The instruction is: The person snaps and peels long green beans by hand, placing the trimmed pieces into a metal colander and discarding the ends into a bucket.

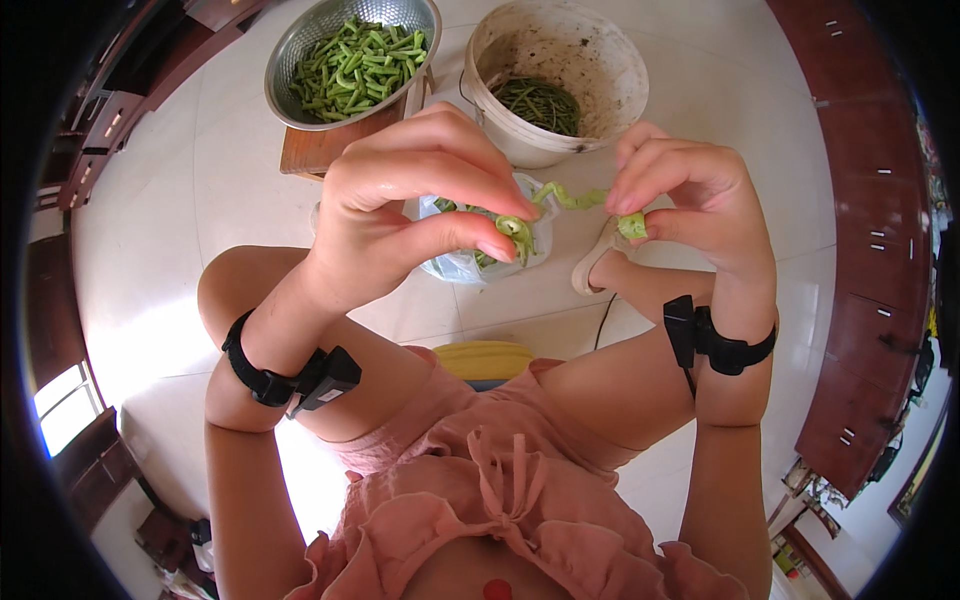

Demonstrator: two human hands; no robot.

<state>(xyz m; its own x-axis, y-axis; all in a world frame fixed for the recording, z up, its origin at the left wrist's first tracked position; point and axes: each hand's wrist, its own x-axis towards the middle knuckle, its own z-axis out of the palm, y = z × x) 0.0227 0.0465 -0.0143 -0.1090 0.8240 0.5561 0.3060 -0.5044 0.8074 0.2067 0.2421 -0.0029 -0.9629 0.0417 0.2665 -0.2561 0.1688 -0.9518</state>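
Observation:
A twisted, pale green bean (572,200) stretches between my two hands above a plastic bag. My left hand (405,195) pinches one end, where a curled bit shows between thumb and forefinger. My right hand (695,200) grips the other end, and a short green piece sticks out beside the thumb. Below lies the clear plastic bag (455,268) with more green beans in it, partly covered by my left hand. Farther left, a metal bowl (428,45) holds many cut green bean pieces (365,68).
The bowl rests on a small wooden stool (305,150). Beside it stands a dirty white bucket (615,85) with thin dark green scraps (540,105) at its bottom. My foot (605,265) is just right of the bag. Dark red cabinets (860,260) line the right side.

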